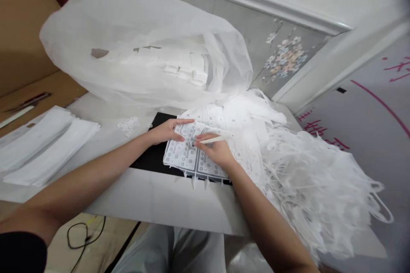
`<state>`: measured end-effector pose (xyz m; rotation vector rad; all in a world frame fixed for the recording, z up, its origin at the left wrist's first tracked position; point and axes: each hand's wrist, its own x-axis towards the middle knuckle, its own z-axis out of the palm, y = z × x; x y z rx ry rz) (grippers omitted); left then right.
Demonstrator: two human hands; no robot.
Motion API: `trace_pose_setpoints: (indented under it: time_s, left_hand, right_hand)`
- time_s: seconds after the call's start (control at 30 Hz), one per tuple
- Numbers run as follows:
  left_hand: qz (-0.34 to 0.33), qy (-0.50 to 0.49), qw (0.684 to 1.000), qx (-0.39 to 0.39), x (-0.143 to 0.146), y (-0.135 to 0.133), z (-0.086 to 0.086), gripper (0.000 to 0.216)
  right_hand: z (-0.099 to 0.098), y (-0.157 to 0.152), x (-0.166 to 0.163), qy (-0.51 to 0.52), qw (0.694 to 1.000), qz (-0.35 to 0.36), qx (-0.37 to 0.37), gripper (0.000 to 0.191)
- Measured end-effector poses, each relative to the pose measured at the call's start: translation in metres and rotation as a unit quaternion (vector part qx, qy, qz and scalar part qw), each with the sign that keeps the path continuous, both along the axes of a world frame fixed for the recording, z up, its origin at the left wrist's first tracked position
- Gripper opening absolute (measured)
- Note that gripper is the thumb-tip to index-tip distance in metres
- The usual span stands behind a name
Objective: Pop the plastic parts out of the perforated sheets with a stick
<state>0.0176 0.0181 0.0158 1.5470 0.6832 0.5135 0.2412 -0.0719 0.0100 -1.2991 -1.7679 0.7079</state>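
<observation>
My right hand (215,150) is closed around a slim white pen-like tool (214,139), its tip hidden by my fingers over a white patterned sheet (183,153). Small round and shaped holes cover this sheet, and thin prongs stick out along its near edge. My left hand (165,131) rests on the sheet's left side, thumb and forefinger stretched apart. Beneath lies a black mat (147,158), partly covered. More white patterned sheets (253,153) lie to the right, under and beside the worked one.
A large translucent bag (128,21) with white pieces stands behind. Tangled white strips (320,187) pile up at the right, by a whiteboard (361,106). Long white sheet stacks (48,145) lie left, with small white scraps (128,125) nearby. A black cable (86,239) is on the floor.
</observation>
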Motion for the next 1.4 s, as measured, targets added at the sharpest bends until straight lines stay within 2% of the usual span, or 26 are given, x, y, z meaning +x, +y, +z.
trace_pose_setpoints:
  time_s: [0.17,0.3,0.4,0.53,0.63,0.9,1.0,1.07,1.17,1.23,1.27,1.4]
  left_hand:
    - [0.007,-0.055,0.992,-0.109,-0.002,0.002,-0.001,0.092]
    - [0.010,-0.069,0.991,-0.118,-0.002,0.003,-0.001,0.092]
    - [0.019,-0.035,0.999,-0.031,0.001,-0.002,0.002,0.087]
    - [0.045,0.070,0.987,0.135,0.009,-0.012,0.005,0.088]
    - [0.032,0.105,0.979,0.169,0.012,-0.015,0.004,0.092]
    - [-0.031,0.101,0.977,0.185,0.010,-0.019,0.005,0.092]
    - [-0.037,0.078,0.978,0.188,0.009,-0.018,0.008,0.093]
    - [-0.030,0.062,0.984,0.167,0.007,-0.015,0.007,0.086]
    - [0.011,0.047,0.990,0.129,0.005,-0.007,0.001,0.052]
    - [0.039,0.037,0.993,0.102,0.002,-0.001,-0.004,0.035]
    - [0.042,0.028,0.995,0.089,0.000,0.003,-0.005,0.034]
    - [-0.016,-0.015,0.998,0.067,-0.008,0.010,0.000,0.060]
  right_hand:
    - [0.001,-0.003,-0.002,-0.178,0.973,0.074,0.127,0.010]
    - [0.000,-0.003,-0.007,-0.277,0.941,0.093,0.172,0.015]
    - [-0.002,-0.002,-0.009,-0.315,0.926,0.086,0.188,0.019]
    - [-0.003,-0.002,-0.007,-0.303,0.934,0.076,0.172,0.023]
    - [-0.001,-0.004,-0.006,-0.285,0.947,0.052,0.139,0.024]
    - [-0.003,0.000,-0.002,-0.191,0.979,-0.013,0.063,0.027]
    - [-0.002,0.006,0.013,-0.112,0.985,-0.115,0.056,0.025]
    - [0.003,0.009,0.024,-0.040,0.975,-0.206,0.072,0.025]
    - [0.011,0.011,0.030,0.054,0.954,-0.271,0.121,0.026]
    - [0.012,0.009,0.023,0.111,0.953,-0.254,0.121,0.027]
    - [0.011,0.007,0.018,0.147,0.958,-0.227,0.093,0.028]
    - [0.004,0.000,-0.008,0.265,0.960,-0.035,-0.080,0.027]
